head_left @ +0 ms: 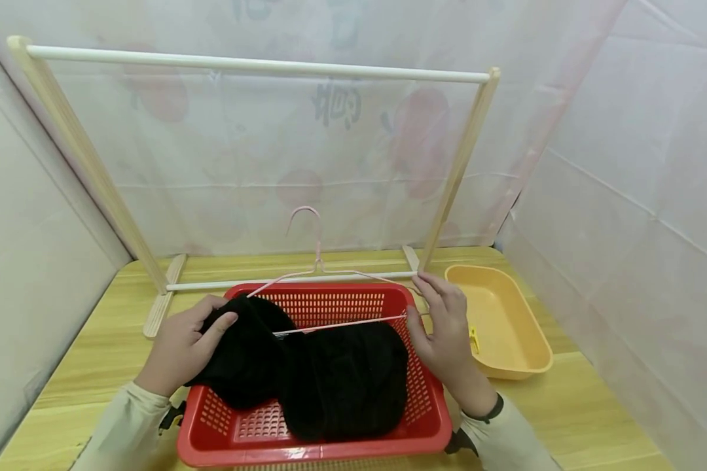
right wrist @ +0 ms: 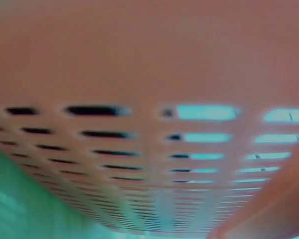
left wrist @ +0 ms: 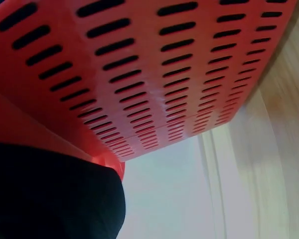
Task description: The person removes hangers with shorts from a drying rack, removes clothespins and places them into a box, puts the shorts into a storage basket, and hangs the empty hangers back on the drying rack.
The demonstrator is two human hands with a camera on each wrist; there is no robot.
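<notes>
A pink wire hanger (head_left: 318,252) stands hook up over the red perforated basket (head_left: 312,453). Soft black cloth (head_left: 347,383), its exact kind unclear, covers the hanger's left end and droops into the basket in two rounded lobes. My left hand (head_left: 179,347) grips the cloth at that end, thumb on top. At the bare right end, my right hand (head_left: 448,327) holds the hanger between thumb and fingers. The basket's slotted wall (left wrist: 174,74) fills much of the left wrist view, beside a dark shape I cannot identify. Slots of the basket (right wrist: 154,186) also span the blurred right wrist view.
Behind the basket stands a rack with wooden legs (head_left: 465,157) and a white top rail (head_left: 259,63). A yellow tray (head_left: 533,327) lies to the right, a small yellow clip (head_left: 474,340) at its near left side. Sheeted walls enclose the wooden table (head_left: 589,405).
</notes>
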